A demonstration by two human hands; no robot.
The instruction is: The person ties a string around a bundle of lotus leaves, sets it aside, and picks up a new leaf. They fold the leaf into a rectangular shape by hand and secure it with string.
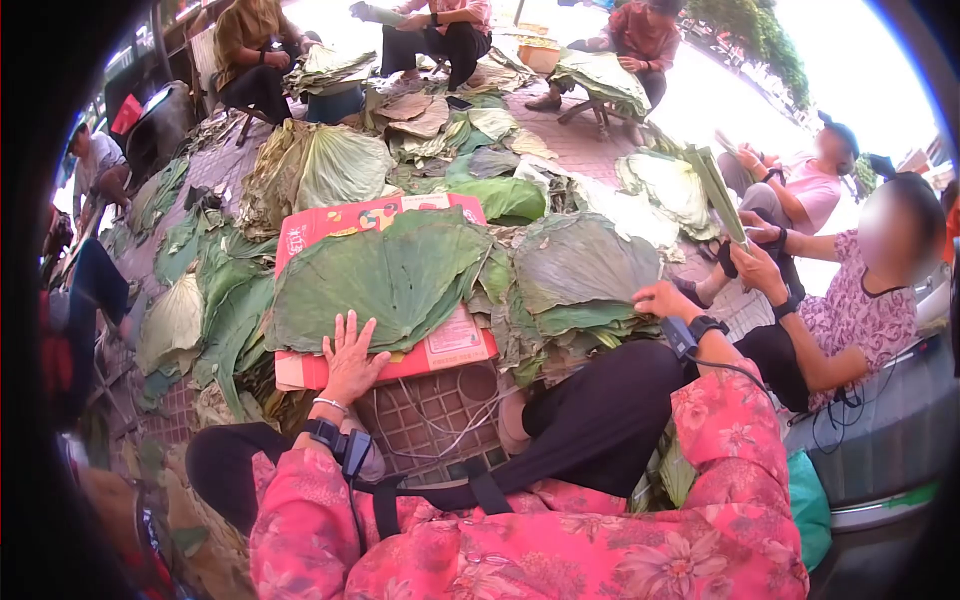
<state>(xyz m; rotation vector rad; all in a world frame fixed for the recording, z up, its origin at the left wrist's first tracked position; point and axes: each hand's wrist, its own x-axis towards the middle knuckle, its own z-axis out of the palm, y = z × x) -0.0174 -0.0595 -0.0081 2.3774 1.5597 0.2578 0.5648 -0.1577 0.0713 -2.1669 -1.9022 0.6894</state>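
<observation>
A large green lotus leaf [385, 275] lies spread over a red cardboard box [455, 345] in front of me. My left hand [350, 360] rests flat at the leaf's near edge, its fingers spread. To the right, a pile of lotus leaves has a duller, grey-green lotus leaf [580, 262] on top. My right hand [668, 302] is at the right edge of that top leaf, fingers bent and closed on its rim; the fingertips are partly hidden.
More lotus leaves [345, 165] lie in heaps across the brick paving. A co-worker [850, 270] sits close on my right, holding a folded leaf [720, 195]. Other people sit farther off around the heaps. Thin white cords [450, 435] lie below the box.
</observation>
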